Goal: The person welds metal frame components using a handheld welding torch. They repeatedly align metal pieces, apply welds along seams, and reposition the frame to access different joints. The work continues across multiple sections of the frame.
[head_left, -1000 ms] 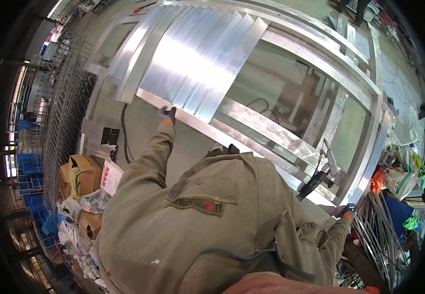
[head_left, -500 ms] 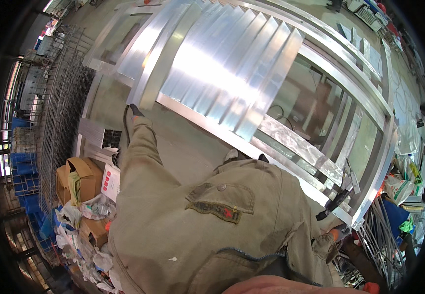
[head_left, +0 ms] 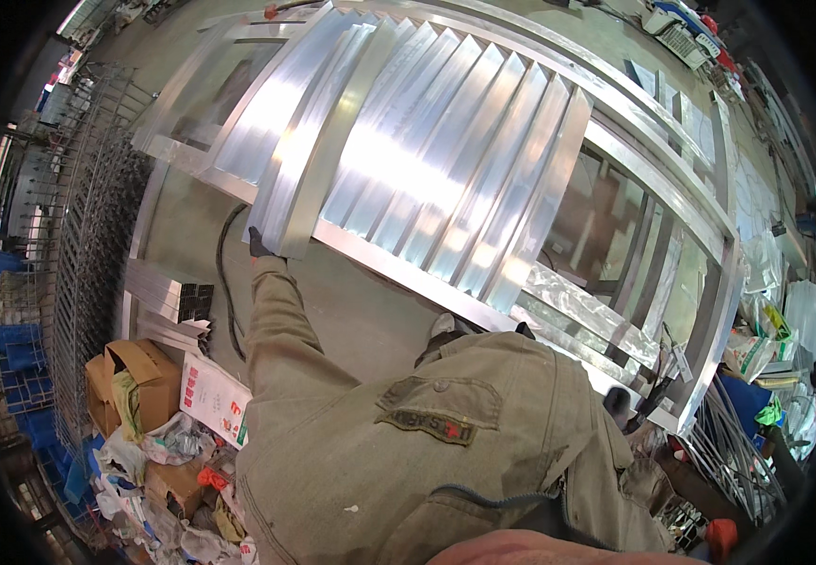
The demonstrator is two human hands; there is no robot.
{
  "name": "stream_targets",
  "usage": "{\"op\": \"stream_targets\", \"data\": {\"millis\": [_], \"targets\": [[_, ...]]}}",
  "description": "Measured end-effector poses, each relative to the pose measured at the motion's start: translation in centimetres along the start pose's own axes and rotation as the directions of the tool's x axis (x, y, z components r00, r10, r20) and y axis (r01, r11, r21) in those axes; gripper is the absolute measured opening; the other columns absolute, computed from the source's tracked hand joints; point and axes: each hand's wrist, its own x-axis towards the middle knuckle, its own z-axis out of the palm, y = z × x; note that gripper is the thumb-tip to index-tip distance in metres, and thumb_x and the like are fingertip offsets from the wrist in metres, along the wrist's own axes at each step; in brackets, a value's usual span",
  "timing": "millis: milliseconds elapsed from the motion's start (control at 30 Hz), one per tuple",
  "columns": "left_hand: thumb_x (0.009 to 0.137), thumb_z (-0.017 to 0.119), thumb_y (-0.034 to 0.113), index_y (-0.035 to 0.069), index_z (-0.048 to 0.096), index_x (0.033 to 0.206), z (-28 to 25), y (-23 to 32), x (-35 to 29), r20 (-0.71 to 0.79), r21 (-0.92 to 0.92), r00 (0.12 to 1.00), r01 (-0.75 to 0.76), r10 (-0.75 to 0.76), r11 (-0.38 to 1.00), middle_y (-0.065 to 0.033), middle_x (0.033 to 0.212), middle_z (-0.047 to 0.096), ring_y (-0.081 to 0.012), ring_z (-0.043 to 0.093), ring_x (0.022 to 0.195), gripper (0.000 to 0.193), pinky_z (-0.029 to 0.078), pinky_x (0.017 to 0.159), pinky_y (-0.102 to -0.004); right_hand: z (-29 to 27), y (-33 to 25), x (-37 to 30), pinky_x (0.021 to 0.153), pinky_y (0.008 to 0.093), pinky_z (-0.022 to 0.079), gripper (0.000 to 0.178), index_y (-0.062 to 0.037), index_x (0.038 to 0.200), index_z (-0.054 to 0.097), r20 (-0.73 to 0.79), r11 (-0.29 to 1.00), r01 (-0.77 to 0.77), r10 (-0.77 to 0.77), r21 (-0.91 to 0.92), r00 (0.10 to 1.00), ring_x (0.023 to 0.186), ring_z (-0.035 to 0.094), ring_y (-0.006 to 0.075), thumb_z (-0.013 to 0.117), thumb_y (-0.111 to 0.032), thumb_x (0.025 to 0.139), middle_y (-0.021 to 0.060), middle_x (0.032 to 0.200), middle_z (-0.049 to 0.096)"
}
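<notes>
My left hand (head_left: 262,245), in a dark glove, is closed on the near end of a long silver aluminium profile (head_left: 287,215). That end juts out past the near rail of a large metal frame (head_left: 398,268). Beside it on the right, several ribbed aluminium profiles (head_left: 436,179) lie side by side across the frame. Another shiny profile (head_left: 259,132) lies just to its left. My right hand is out of sight; its sleeve (head_left: 648,485) shows at lower right, partly behind my jacket. A dark blurred shape (head_left: 618,403) near the frame's right corner is too unclear to name.
A cardboard box (head_left: 139,377), a white printed carton (head_left: 215,400) and plastic bags (head_left: 177,438) crowd the lower left. Stacked square tubes (head_left: 168,292) lie nearby, with a dark hose (head_left: 227,282) on the floor. Wire racks (head_left: 92,217) stand left; thin rods (head_left: 733,452) lie right.
The whole view has shifted, so the frame sits lower in it. My left hand stays on the profile, whose near end now reaches slightly farther toward me.
</notes>
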Motion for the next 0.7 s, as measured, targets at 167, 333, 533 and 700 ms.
{"op": "stream_targets", "data": {"millis": [167,333,533,700], "targets": [[0.100,0.077,0.029,0.004,0.050,0.156,0.0,-1.4,0.2,0.090,-0.101,0.954,-0.275,0.285,0.956,-0.0217,0.144,0.063,-0.0400,0.067,0.124,0.068,0.060,0.096,-0.0628,7.1,-21.6,3.1,0.086,0.0336,0.058,0.018,-0.0006,0.116,0.071,0.154,0.935,0.288,-0.322,0.209,0.934,0.093,0.072,0.0183,0.074,-0.013,0.103,0.0120,0.106,0.077],[0.097,0.078,0.016,0.011,0.056,0.149,2.0,-4.9,-11.5,0.107,-0.091,0.955,-0.268,0.277,0.959,-0.0160,0.139,0.067,-0.0335,0.069,0.119,0.057,0.064,0.093,-0.0554,10.4,-34.7,5.4,0.083,0.0381,0.059,0.022,-0.0032,0.115,0.073,0.316,0.783,0.621,-0.596,0.028,0.738,0.092,0.075,0.0310,0.074,-0.019,0.101,0.0173,0.104,0.075],[0.093,0.084,0.022,0.015,0.056,0.151,4.3,-5.0,-19.6,0.270,0.303,0.961,-0.141,0.057,0.943,-0.0094,0.133,0.068,-0.0281,0.070,0.117,0.064,0.064,0.093,-0.0461,16.6,-41.0,6.1,0.097,0.0408,0.060,0.056,-0.0045,0.138,0.069,0.725,0.919,0.372,-0.346,0.132,0.596,0.109,0.076,0.0287,0.073,-0.046,0.101,0.0180,0.122,0.078],[0.092,0.080,0.062,0.010,0.057,0.150,6.2,-3.8,-20.9,0.399,0.608,0.891,-0.082,-0.215,0.790,-0.0120,0.127,0.074,-0.0327,0.075,0.111,0.082,0.064,0.088,-0.0441,25.6,-45.7,6.9,0.108,0.0408,0.056,0.082,-0.0035,0.157,0.052,0.819,0.930,0.317,-0.326,0.188,0.472,0.130,0.069,0.0349,0.074,-0.056,0.098,0.0202,0.147,0.067]]}}
